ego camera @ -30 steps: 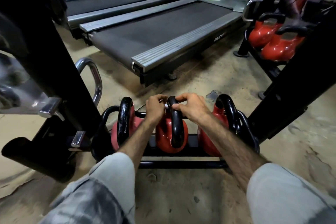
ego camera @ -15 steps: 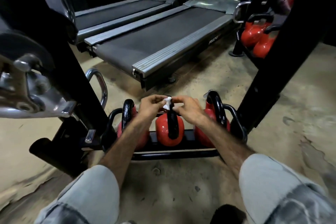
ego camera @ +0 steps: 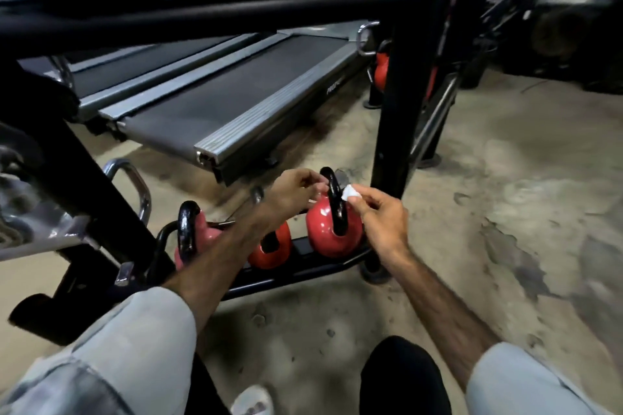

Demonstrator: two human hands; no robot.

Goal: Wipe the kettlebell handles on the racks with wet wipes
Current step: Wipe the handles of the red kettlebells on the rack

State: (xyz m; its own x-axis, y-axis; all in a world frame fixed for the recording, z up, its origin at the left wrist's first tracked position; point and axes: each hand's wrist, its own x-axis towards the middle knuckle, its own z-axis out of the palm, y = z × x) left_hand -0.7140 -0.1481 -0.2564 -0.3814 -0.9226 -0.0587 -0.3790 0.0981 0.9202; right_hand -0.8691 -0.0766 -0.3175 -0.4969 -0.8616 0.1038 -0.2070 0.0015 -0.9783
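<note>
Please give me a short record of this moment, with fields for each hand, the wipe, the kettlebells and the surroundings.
left hand: left hand by the black handle of the rightmost kettlebell; contact unclear
right hand: right hand pinches the white wipe in its fingers
wipe: against the right side of that handle
kettlebells: three red ones on the low rack; middle kettlebell partly hidden by the left forearm; leftmost kettlebell
surroundings: treadmill behind the rack, concrete floor
</note>
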